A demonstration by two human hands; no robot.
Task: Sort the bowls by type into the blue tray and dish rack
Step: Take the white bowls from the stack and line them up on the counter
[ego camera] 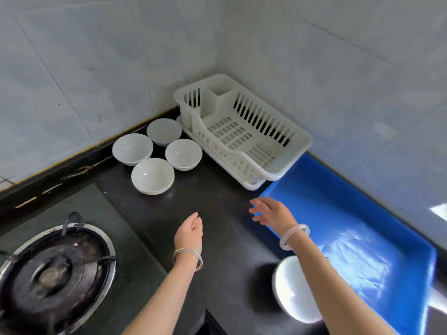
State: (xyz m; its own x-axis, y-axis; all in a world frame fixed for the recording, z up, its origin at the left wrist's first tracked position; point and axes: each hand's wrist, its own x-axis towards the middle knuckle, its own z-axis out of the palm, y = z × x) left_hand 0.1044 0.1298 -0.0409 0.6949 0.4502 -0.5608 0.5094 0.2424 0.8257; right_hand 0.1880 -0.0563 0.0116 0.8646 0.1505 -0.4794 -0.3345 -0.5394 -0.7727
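Four white bowls (pixel 152 175) are clustered on the worktop (pixel 217 197) by the wall, just left of the dish rack (pixel 301 141); nothing is seen in the rack or in the blue tray (pixel 338 213); the grip of the left hand (pixel 189 229) is loosely curled and that of the right hand (pixel 272 211) spread, nothing being held by either; the cluster lies ahead and leftward of both, the left hand being judged nearer; a blurred white vessel (pixel 290 293) is seen beneath the right forearm.

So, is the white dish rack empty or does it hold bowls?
Empty. The dish rack shows a bare slotted floor; four white bowls stand on the counter beside it.
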